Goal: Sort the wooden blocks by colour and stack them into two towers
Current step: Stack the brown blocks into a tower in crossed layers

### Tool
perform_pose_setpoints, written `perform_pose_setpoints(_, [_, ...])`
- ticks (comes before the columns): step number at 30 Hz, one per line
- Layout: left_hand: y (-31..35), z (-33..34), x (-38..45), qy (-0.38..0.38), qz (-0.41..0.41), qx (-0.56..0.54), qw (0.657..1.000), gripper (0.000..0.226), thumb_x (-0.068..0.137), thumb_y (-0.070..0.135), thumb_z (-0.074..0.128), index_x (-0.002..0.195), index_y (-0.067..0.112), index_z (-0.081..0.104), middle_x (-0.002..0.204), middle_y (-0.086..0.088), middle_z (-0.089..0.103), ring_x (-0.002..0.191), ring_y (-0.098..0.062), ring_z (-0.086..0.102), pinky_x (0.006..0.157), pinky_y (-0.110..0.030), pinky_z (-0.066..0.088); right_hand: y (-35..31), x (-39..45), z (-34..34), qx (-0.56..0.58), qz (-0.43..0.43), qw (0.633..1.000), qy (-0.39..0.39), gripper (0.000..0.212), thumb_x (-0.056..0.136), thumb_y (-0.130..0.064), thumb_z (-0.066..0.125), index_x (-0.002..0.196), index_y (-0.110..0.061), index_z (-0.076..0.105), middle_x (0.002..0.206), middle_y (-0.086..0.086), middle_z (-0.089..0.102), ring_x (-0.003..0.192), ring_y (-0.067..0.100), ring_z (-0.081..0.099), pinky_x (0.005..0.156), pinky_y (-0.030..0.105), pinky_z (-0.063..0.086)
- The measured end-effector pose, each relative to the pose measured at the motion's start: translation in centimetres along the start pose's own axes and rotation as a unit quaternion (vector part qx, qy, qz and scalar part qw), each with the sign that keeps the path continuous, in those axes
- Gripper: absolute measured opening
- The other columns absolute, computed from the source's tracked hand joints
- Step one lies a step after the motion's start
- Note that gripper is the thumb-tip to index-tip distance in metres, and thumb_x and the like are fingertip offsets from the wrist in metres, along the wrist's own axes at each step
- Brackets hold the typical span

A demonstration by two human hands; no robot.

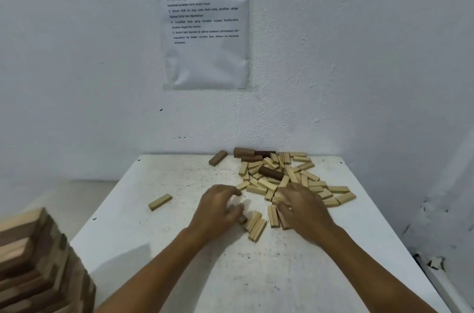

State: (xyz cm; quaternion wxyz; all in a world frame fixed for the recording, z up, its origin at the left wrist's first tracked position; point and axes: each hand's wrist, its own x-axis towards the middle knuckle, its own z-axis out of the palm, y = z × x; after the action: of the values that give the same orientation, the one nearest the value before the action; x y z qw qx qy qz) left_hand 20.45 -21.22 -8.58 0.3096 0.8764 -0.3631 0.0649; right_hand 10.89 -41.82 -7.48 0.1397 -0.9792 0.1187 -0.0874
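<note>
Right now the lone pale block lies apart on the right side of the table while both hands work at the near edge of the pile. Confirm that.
Not quite. The head view shows the lone pale block apart on the left side of the table, not the right. The rest holds: the left hand and right hand both work at the near edge of the pile.

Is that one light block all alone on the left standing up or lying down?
Lying down. The lone block rests flat along its long side on the table.
</note>
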Motion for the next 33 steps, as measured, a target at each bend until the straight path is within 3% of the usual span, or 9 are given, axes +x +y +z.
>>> perform_pose_setpoints(7, [-4.0, 1.3, 8.3, 0.048, -0.030, 0.029, 0.998, 0.037, 0.086, 0.033, 0.061, 0.118, 0.014, 0.065, 0.126, -0.002, 0.063, 0.124, -0.022, 0.050, 0.104, -0.044, 0.039, 1.1, 8.2, 1.7, -0.016, -0.021, 1.000, 0.002, 0.054, 0.099, -0.048, 0.039, 0.149, -0.027, 0.033, 0.153, 0.006, 0.030, 0.143, 0.026, 0.023, 0.115, 0.044, 0.024])
perform_pose_setpoints(11, [-4.0, 3.0, 11.9, 0.002, 0.012, 0.025, 1.000, 0.057, 0.088, 0.045, 0.042, 0.139, 0.019, 0.050, 0.150, -0.002, 0.043, 0.145, -0.023, 0.025, 0.118, -0.040, 0.016, 1.9, 12.6, 2.8, -0.024, -0.013, 0.999, -0.031, 0.066, 0.098, -0.059, 0.028, 0.154, -0.026, 0.016, 0.163, 0.004, 0.006, 0.150, 0.026, 0.000, 0.120, 0.048, 0.008])
perform_pose_setpoints(14, [-3.8, 4.3, 13.5, -0.039, 0.050, 0.055, 0.996, 0.062, 0.092, 0.050, 0.030, 0.148, 0.023, 0.037, 0.158, 0.000, 0.029, 0.148, -0.017, 0.013, 0.119, -0.044, 0.005, 1.7, 14.6, 3.2, -0.038, -0.060, 0.997, -0.027, 0.077, 0.091, -0.065, 0.011, 0.153, -0.021, 0.023, 0.160, 0.004, 0.018, 0.148, 0.021, 0.010, 0.119, 0.045, 0.014])
perform_pose_setpoints(17, [-4.5, 5.4, 14.1, -0.035, 0.075, 0.077, 0.994, 0.066, 0.090, 0.053, 0.022, 0.140, 0.020, 0.048, 0.148, -0.001, 0.042, 0.142, -0.020, 0.025, 0.114, -0.048, 0.017, 1.6, 15.8, 3.9, -0.052, -0.091, 0.994, -0.032, 0.077, 0.088, -0.060, 0.009, 0.151, -0.021, 0.028, 0.157, 0.002, 0.026, 0.145, 0.018, 0.020, 0.114, 0.041, 0.024])
perform_pose_setpoints(21, [-5.0, 5.7, 14.1, 0.044, 0.110, 0.129, 0.984, 0.044, 0.083, 0.038, 0.042, 0.113, 0.017, 0.067, 0.116, -0.004, 0.065, 0.110, -0.027, 0.058, 0.091, -0.048, 0.046, 1.1, 16.7, 3.7, -0.083, -0.085, 0.992, -0.051, 0.065, 0.090, -0.051, 0.020, 0.147, -0.024, 0.034, 0.152, 0.003, 0.034, 0.138, 0.023, 0.027, 0.107, 0.043, 0.026])
perform_pose_setpoints(25, [-4.2, 4.5, 14.3, 0.069, 0.087, 0.164, 0.980, 0.036, 0.075, 0.038, 0.042, 0.091, 0.018, 0.068, 0.087, 0.002, 0.070, 0.084, -0.021, 0.061, 0.078, -0.037, 0.041, 1.1, 16.0, 3.2, -0.039, -0.113, 0.992, -0.045, 0.066, 0.079, -0.053, 0.021, 0.136, -0.037, 0.050, 0.137, -0.003, 0.049, 0.127, 0.021, 0.037, 0.102, 0.043, 0.030])
perform_pose_setpoints(28, [-4.7, 3.9, 14.6, 0.087, 0.060, 0.168, 0.980, 0.032, 0.080, 0.038, 0.049, 0.090, 0.016, 0.069, 0.082, 0.001, 0.070, 0.083, -0.023, 0.062, 0.080, -0.038, 0.040, 1.6, 15.4, 2.5, 0.015, -0.128, 0.991, -0.038, 0.042, 0.091, -0.046, 0.043, 0.126, -0.032, 0.062, 0.122, -0.001, 0.061, 0.119, 0.020, 0.048, 0.100, 0.039, 0.033])
perform_pose_setpoints(31, [-6.0, 3.8, 14.7, 0.038, 0.061, 0.109, 0.991, 0.049, 0.085, 0.049, 0.050, 0.118, 0.017, 0.067, 0.122, -0.003, 0.064, 0.118, -0.024, 0.054, 0.098, -0.042, 0.042, 2.1, 15.9, 2.6, 0.021, -0.093, 0.995, 0.012, 0.034, 0.096, -0.039, 0.049, 0.119, -0.021, 0.066, 0.118, 0.001, 0.061, 0.115, 0.020, 0.050, 0.097, 0.038, 0.037])
perform_pose_setpoints(33, [-6.6, 4.1, 14.4, -0.056, 0.055, 0.080, 0.994, 0.061, 0.091, 0.055, 0.044, 0.141, 0.022, 0.048, 0.152, -0.001, 0.039, 0.144, -0.020, 0.027, 0.117, -0.041, 0.021, 2.2, 16.3, 3.2, -0.003, -0.071, 0.997, 0.009, 0.041, 0.097, -0.043, 0.044, 0.129, -0.024, 0.060, 0.128, 0.000, 0.056, 0.123, 0.021, 0.045, 0.100, 0.038, 0.037])
